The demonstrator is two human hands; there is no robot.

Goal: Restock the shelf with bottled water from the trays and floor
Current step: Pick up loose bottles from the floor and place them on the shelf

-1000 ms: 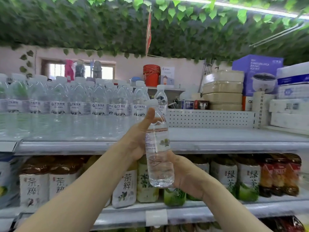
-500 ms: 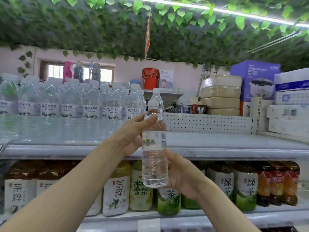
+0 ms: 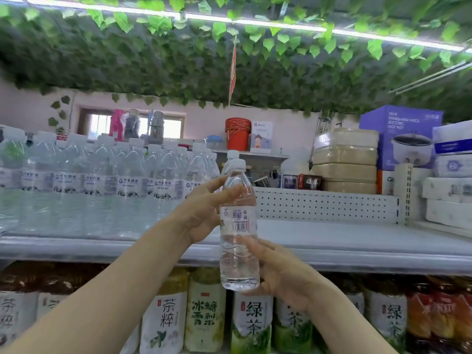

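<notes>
Holding one clear water bottle [image 3: 235, 261] upright in the air, in front of the grey shelf [image 3: 332, 241] (not set down on it yet). Grasped by both grips. Wrapped round the top half of the bottle: the left grip [image 3: 201, 213], with the thumb laid across the sloped part just under the white cap [image 3: 238, 163]. Curled round the bottom half: the right grip [image 3: 281, 272], with the thumb on the front, just under the label and its bar code.

Left of the bottle: a big crowd of full bottles [image 3: 102, 185] of the same kind, standing close together in rows on the shelf. Right behind the cap: one lone bottle [image 3: 233, 155], seen only by its top. Right of the bottle: bare shelf, with a white back panel [image 3: 324, 204] full of little holes. Farther right and behind: a stack of tan tubs [image 3: 344, 162], a purple box [image 3: 401, 129] with a cooking pot pictured on it, and some white boxes [image 3: 449, 190]. Behind and above the cap: a red bucket [image 3: 237, 135]. Below the bottle: tea drinks [image 3: 204, 312] with white and green labels, side by side on a lower level, and red and orange drinks [image 3: 439, 312] far to the right. High above the bottle: lots of green leaves [image 3: 178, 67] and a long bright light [image 3: 255, 22].
</notes>
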